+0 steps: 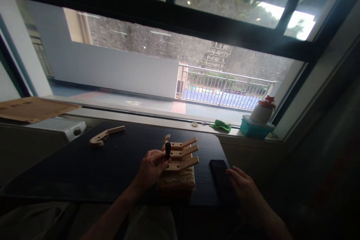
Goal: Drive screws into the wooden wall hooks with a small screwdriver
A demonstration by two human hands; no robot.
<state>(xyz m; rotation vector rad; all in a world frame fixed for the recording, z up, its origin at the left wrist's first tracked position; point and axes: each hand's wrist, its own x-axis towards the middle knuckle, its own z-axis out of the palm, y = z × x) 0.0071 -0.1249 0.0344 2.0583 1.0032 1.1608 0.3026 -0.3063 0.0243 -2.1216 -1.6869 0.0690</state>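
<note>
My left hand (153, 165) closes its fingers around an upright black-handled screwdriver (168, 149); only the handle shows, and its tip is hidden. Beside it are several angled wooden pieces with dark holes, the nearest wooden piece (182, 164) lying under my fingertips. They rest across a block wrapped in crinkled, yellowish material (177, 180) at the table's front. My right hand (243, 182), fingers stretched out, is at the table's right edge, with its fingertips beside a dark phone (221, 176). Whether they touch the phone I cannot tell.
On the dark table (120, 165), a curved wooden piece (105, 136) lies at the back left. The windowsill holds a green cloth (221, 125), a roll of tape (194, 124) and a teal box (255, 127) with a grey-white container (261, 112) on top. Cardboard (36, 108) lies far left.
</note>
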